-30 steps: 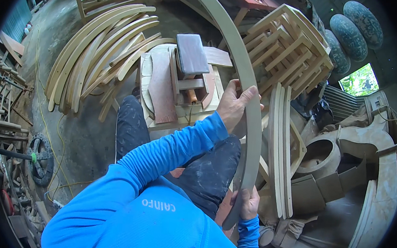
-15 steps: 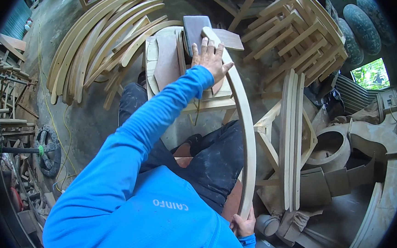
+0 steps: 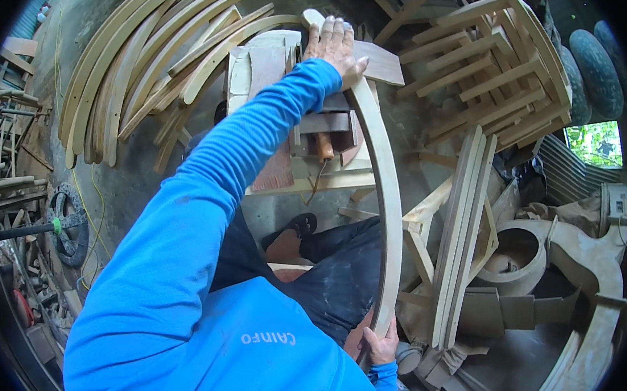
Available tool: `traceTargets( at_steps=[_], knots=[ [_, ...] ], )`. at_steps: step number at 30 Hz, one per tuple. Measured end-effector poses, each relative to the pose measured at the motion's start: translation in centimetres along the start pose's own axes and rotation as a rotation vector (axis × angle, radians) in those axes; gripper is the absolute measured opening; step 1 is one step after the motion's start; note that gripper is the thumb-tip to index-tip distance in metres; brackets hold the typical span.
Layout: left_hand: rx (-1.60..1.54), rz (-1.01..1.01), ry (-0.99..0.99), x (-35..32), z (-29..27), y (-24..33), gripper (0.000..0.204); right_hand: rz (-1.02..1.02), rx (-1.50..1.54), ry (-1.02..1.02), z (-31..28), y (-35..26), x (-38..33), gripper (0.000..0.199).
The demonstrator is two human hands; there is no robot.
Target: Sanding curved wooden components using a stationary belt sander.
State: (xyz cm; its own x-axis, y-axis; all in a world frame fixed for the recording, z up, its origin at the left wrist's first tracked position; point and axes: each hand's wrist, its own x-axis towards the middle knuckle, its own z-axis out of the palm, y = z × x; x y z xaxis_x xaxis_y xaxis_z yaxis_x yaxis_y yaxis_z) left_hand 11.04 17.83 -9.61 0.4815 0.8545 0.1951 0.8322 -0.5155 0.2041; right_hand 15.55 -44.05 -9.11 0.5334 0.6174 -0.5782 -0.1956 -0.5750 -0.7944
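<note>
A long, curved, pale wooden piece [image 3: 387, 179] arcs from the work stand at the top centre down past my right thigh. My left hand [image 3: 332, 50] lies flat on its far part, fingers stretched out toward the rounded tip. My right hand [image 3: 382, 342] grips the near end, low at the right. Below my left wrist, a small boxy fixture sits on the stand, with a short wooden handle [image 3: 324, 146] sticking out of it. My left hand and sleeve cover part of the fixture. A pale board [image 3: 377, 62] lies just right of my left hand.
Curved wooden pieces [image 3: 137, 60] are piled at the far left. Wooden frames [image 3: 490, 66] are stacked at the far right, with upright strips [image 3: 463, 242] nearer me. A yellow cord [image 3: 98, 209] runs over the floor beside a handwheel [image 3: 69, 223]. A round housing [image 3: 509, 260] stands right.
The curved piece's far end has shifted left and farther away, my left hand still on it. The wooden handle has come into sight below my wrist. The view has moved slightly.
</note>
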Motion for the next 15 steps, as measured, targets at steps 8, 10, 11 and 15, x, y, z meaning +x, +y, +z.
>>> traceTargets(
  at_steps=[8,10,11,15],
  knots=[
    [0.070,-0.087,-0.085,11.8,0.1,-8.6,0.079,-0.052,-0.018,-0.125,5.3,-8.1,9.0,0.081],
    [-0.017,-0.098,-0.153,13.8,-1.5,-10.7,0.082,-0.056,-0.021,-0.129,7.9,-11.4,11.2,0.081],
    [0.074,-0.118,-0.175,14.5,-2.6,-10.9,0.081,-0.061,-0.024,-0.138,8.9,-12.9,12.2,0.081],
    [-0.506,0.284,-0.169,18.6,-2.9,-23.2,0.079,-0.073,-0.003,-0.227,12.8,-18.0,16.8,0.072]
  ],
)
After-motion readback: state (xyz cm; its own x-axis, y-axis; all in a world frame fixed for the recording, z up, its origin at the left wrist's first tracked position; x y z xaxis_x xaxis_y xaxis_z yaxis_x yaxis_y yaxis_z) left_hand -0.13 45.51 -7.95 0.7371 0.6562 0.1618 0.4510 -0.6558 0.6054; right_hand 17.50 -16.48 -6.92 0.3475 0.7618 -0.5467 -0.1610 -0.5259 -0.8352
